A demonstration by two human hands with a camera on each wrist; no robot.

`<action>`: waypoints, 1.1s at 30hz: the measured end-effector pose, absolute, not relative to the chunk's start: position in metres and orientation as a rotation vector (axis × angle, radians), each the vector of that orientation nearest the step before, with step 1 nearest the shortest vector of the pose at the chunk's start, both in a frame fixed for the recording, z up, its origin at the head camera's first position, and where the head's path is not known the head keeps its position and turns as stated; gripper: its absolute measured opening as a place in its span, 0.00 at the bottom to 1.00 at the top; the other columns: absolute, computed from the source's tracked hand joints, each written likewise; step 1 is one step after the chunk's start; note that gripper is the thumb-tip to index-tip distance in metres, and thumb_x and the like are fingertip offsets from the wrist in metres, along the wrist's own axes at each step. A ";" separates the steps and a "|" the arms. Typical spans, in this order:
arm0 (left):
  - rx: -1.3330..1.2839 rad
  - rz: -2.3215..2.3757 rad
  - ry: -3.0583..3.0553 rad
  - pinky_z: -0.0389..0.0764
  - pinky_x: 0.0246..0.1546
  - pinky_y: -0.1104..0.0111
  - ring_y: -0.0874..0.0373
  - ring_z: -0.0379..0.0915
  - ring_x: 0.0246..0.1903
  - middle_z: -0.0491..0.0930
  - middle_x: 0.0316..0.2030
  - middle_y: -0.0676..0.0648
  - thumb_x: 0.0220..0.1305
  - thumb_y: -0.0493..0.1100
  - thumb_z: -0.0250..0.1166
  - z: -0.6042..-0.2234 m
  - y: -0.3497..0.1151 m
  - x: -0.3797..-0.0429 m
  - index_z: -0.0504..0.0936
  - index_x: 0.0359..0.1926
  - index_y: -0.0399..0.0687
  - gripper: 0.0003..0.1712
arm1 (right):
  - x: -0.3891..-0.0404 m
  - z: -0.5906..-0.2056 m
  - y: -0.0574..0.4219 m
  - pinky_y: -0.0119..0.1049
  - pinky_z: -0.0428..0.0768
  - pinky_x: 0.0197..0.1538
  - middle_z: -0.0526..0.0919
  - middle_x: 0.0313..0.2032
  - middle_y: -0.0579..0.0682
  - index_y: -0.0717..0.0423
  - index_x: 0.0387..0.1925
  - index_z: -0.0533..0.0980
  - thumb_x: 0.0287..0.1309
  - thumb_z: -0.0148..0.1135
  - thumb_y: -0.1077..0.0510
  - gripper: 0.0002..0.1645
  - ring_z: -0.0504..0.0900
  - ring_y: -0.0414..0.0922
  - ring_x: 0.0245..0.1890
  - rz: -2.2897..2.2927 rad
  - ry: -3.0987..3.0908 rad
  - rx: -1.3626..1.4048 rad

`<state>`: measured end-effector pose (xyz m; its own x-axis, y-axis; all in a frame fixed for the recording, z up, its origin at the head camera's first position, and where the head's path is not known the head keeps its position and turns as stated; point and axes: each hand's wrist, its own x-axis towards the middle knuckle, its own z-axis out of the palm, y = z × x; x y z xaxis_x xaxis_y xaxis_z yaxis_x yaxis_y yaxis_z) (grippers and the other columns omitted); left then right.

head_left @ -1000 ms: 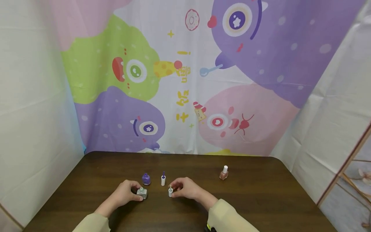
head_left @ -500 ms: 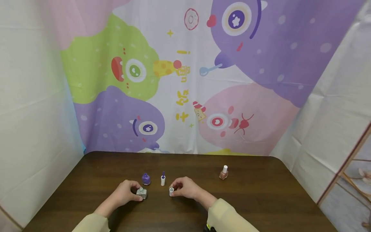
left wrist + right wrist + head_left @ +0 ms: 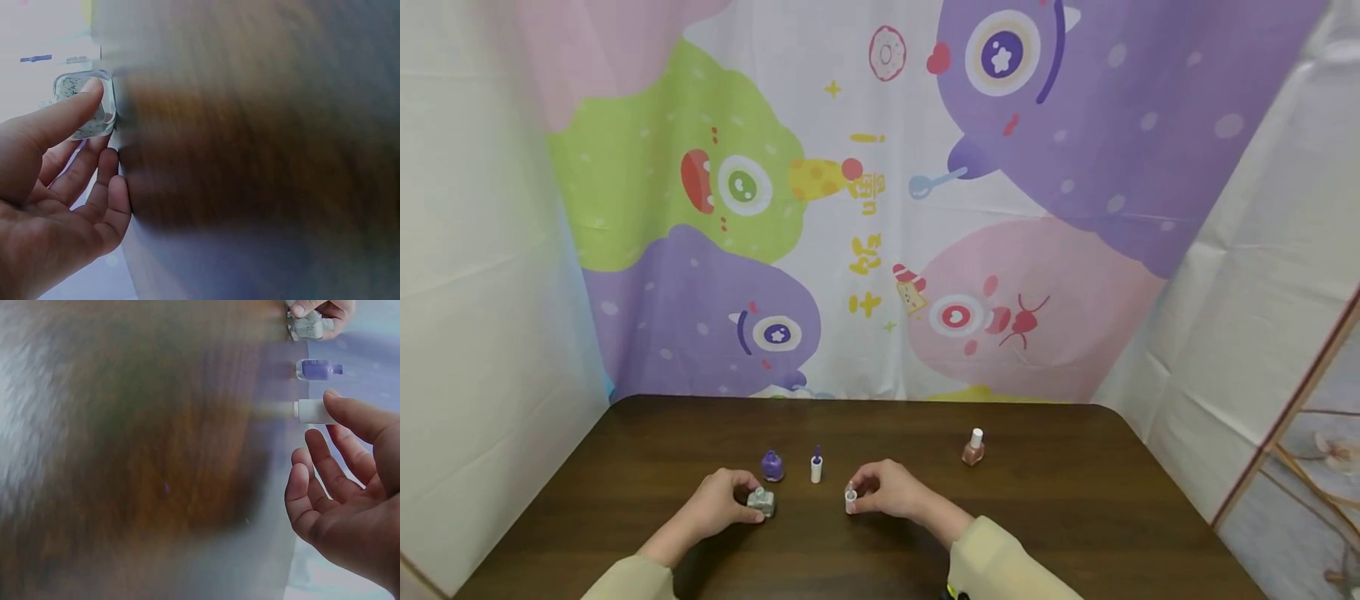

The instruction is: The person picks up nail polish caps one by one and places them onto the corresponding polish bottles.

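Observation:
Low on the left of the head view, my left hand (image 3: 718,504) holds an uncapped, glittery silver nail polish bottle (image 3: 761,502) upright between thumb and fingers. In the left wrist view the thumb presses on the clear glass of that bottle (image 3: 84,115). My right hand (image 3: 891,490) pinches a white nail polish cap (image 3: 851,502), its brush end pointing up, low over the table. The right wrist view shows the thumb on the white cap (image 3: 314,411), with the other fingers loosely curled below. Just behind my left hand stands an uncapped purple polish bottle (image 3: 772,467).
Between the hands, slightly farther back, a white cap with a purple brush (image 3: 816,468) stands brush up on the dark wooden table (image 3: 880,554). A capped rose-brown polish bottle (image 3: 973,450) stands at the right. Behind the table hangs a cartoon-printed curtain (image 3: 880,350).
My right hand has drawn the white cap slightly to the right, away from the silver bottle. The left hand keeps its hold in place. The head view has shifted a little.

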<state>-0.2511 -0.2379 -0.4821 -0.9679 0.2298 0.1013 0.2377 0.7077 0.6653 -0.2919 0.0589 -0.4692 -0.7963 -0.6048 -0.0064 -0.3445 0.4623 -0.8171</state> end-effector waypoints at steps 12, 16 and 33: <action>-0.409 -1.151 -2.874 0.71 0.30 0.69 0.57 0.72 0.30 0.80 0.28 0.52 0.39 0.40 0.78 -0.480 -0.238 -0.254 0.81 0.30 0.44 0.16 | -0.290 -0.451 0.086 0.27 0.74 0.33 0.83 0.31 0.46 0.57 0.33 0.80 0.47 0.72 0.59 0.11 0.77 0.37 0.30 -1.260 2.460 -0.852; -0.423 -1.127 -2.862 0.72 0.30 0.69 0.59 0.71 0.30 0.80 0.28 0.53 0.40 0.43 0.78 -0.475 -0.236 -0.252 0.81 0.30 0.45 0.16 | -0.288 -0.442 0.094 0.27 0.75 0.34 0.83 0.32 0.48 0.58 0.33 0.80 0.47 0.72 0.59 0.11 0.77 0.38 0.31 -1.277 2.459 -0.863; -0.441 -1.117 -2.795 0.72 0.29 0.72 0.64 0.71 0.28 0.80 0.27 0.55 0.43 0.44 0.76 -0.439 -0.226 -0.237 0.83 0.33 0.45 0.15 | -0.275 -0.409 0.128 0.29 0.75 0.38 0.83 0.30 0.45 0.55 0.32 0.79 0.49 0.71 0.56 0.10 0.78 0.36 0.32 -1.233 2.546 -0.906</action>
